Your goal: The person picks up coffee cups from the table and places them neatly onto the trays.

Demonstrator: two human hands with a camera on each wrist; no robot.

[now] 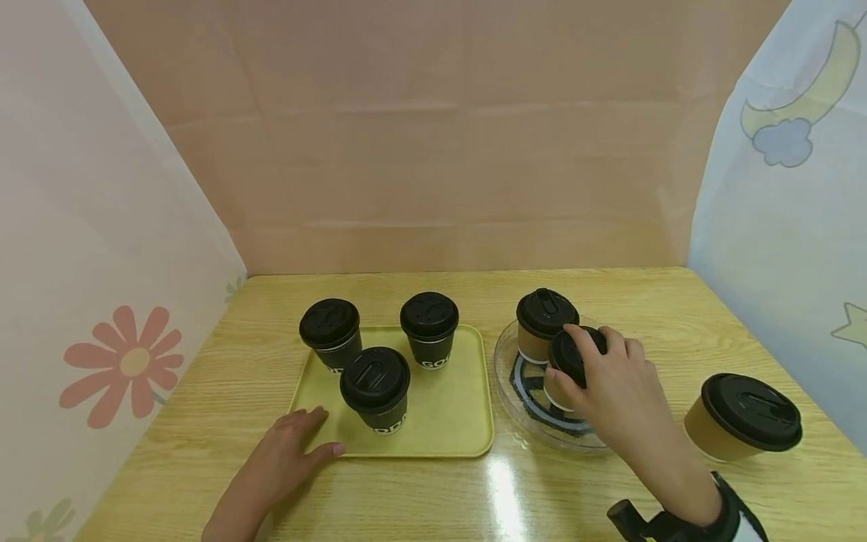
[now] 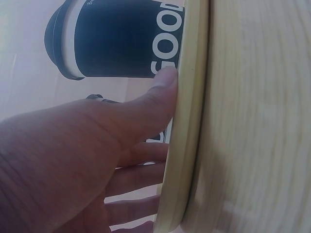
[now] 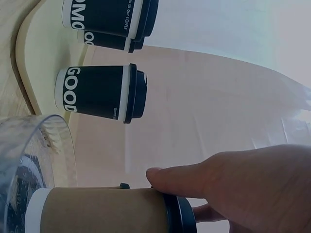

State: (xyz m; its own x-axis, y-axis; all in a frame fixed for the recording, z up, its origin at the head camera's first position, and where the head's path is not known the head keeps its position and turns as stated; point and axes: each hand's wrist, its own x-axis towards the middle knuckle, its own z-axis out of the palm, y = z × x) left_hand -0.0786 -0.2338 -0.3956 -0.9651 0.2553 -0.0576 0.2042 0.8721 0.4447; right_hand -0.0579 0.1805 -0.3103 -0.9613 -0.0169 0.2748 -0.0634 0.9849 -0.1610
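My right hand [image 1: 619, 384] grips a brown paper coffee cup [image 3: 102, 211] around its black lid, thumb on one side and fingers on the other. This cup stands upright in a clear round dish [image 1: 503, 376], close in front of a second brown coffee cup [image 1: 535, 348]. At the front left corner of a yellow tray [image 1: 454, 429] rests my left hand [image 1: 287, 455], its fingers extended along the rim and holding nothing. On the tray are three black lidded coffee cups: one at front [image 1: 375, 380], one at back left [image 1: 330, 324] and one at back right [image 1: 430, 316].
A third brown coffee cup [image 1: 741, 418] with a black lid stands on the wooden table [image 1: 420, 497], right of the dish. Printed white sheets flank the table, and a tan sheet [image 1: 460, 150] hangs behind it. The tray and dish sit side by side.
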